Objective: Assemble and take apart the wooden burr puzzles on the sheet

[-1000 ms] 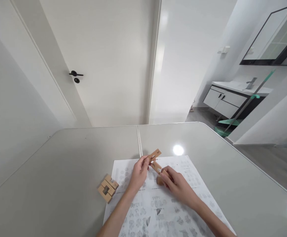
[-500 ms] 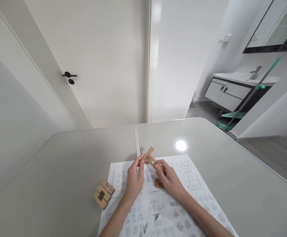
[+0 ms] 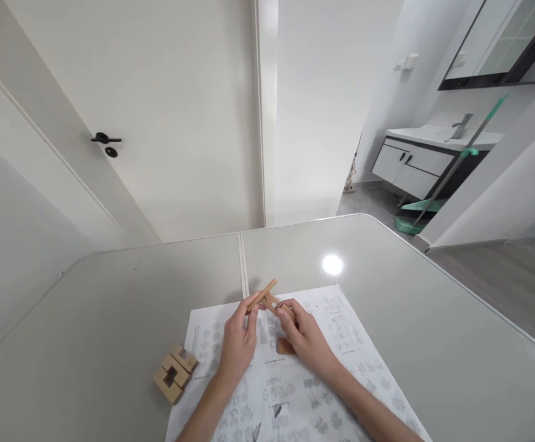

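Note:
My left hand (image 3: 238,341) is closed on a slim wooden puzzle piece (image 3: 268,288), which slants up to the right. My right hand (image 3: 310,337) grips a second, notched wooden puzzle piece (image 3: 272,302) between thumb and fingers. The two pieces meet or cross between my hands; whether they are interlocked I cannot tell. Just below my right hand, a small brown wooden piece (image 3: 284,347) lies on the printed sheet (image 3: 316,383), partly hidden. To the left of the sheet sits a group of pale wooden blocks (image 3: 175,372) with a square gap in the middle.
The grey table (image 3: 102,331) has a seam (image 3: 243,264) running to its far edge. Beyond that edge stand a white door (image 3: 194,123) with a black handle (image 3: 106,138) and a wall. A washbasin cabinet (image 3: 415,162) and a green dustpan (image 3: 408,226) are at the back right.
The camera view has swung slightly right, so everything appears further left. The slim piece in my left hand has turned a little and shows more of its edge. Both hands keep their grip.

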